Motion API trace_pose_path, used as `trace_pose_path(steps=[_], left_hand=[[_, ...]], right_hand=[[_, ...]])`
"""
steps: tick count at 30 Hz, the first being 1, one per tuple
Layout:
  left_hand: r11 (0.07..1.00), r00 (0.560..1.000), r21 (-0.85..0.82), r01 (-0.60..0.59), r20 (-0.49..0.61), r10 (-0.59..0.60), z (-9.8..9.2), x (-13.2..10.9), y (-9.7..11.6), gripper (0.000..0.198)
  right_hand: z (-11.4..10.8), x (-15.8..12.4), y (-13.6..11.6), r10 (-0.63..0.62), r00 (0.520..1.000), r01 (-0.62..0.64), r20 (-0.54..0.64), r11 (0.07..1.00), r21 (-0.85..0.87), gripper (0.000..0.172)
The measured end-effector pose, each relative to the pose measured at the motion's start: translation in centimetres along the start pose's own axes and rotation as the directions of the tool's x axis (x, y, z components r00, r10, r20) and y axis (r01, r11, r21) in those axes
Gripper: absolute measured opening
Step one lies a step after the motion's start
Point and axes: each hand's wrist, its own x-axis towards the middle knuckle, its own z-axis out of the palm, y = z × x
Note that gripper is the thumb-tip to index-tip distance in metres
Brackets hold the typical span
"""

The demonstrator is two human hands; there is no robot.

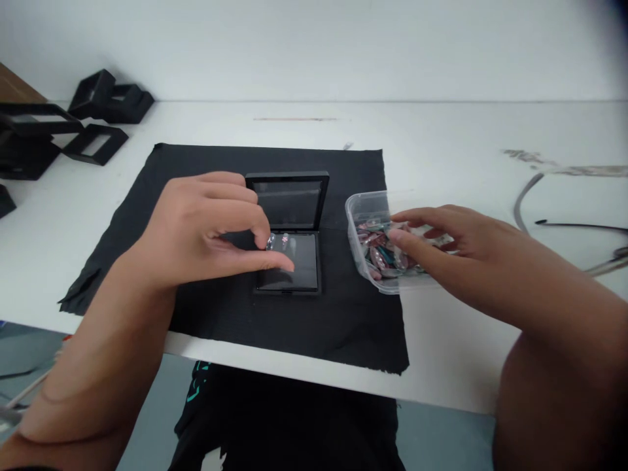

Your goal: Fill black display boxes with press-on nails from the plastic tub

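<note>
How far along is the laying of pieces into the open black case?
Done: a few small glittery pieces lie in the open black hinged case, near its hinge. In hand: the left hand touches one; the right hand reaches into the clear plastic tub. Left: most of the case floor is bare, and the tub holds many colourful pieces.

Your black case: glossy plastic. Cloth mat: matt, frayed. Tub: clear plastic. Surface: smooth white.

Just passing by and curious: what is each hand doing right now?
Left hand: fingertips on a small shiny piece in the black case; grip cannot be told.
Right hand: open, fingers in the clear tub of colourful pieces.
</note>
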Motion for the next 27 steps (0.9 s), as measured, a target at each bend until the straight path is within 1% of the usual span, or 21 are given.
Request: trace_pose_path(steps=[2,4,7,11,15,19,23,25,27], left_hand=[[0.995,0.988,0.011,0.100,0.118,-0.100,0.2,0.1,0.4,0.032],[0.986,0.964,0.050,0.162,0.206,-0.169,0.6,0.2,0.9,0.031],[0.978,0.946,0.102,0.180,0.255,-0.200,1.4,0.3,1.2,0.032],[0.959,0.916,0.164,0.229,0.297,-0.270,2.2,0.3,1.0,0.030],[0.946,0.901,0.187,0.265,0.301,-0.312,2.6,0.1,0.5,0.027],[0.941,0.910,0.202,0.273,0.264,-0.321,2.7,0.0,0.3,0.026],[0.944,0.928,0.206,0.258,0.217,-0.301,2.8,0.2,0.6,0.031],[0.952,0.940,0.176,0.252,0.188,-0.283,2.7,0.3,0.8,0.034],[0.961,0.951,0.127,0.247,0.160,-0.265,2.5,0.4,1.0,0.036]], right_hand=[[0.0,0.1,-0.1,0.012,1.000,-0.012,0.011,1.000,0.005,0.056],[0.0,0.1,-0.1,0.028,0.999,-0.028,0.030,1.000,0.007,0.053],[0.1,0.2,-0.2,0.022,0.999,-0.023,0.032,1.000,0.008,0.051],[0.1,0.1,-0.2,-0.038,0.999,0.038,0.010,0.999,0.020,0.055],[-0.1,0.1,-0.3,-0.076,0.997,0.075,0.028,0.996,0.039,0.060],[-0.2,0.0,-0.5,-0.077,0.995,0.076,0.063,0.997,0.025,0.062],[-0.5,-0.3,-0.9,-0.089,0.995,0.088,0.054,0.996,0.028,0.064],[-0.7,-0.3,-1.0,-0.070,0.996,0.068,0.061,0.997,0.043,0.063],[-0.7,-0.2,-1.0,-0.001,0.998,-0.002,0.058,0.999,0.052,0.067]])
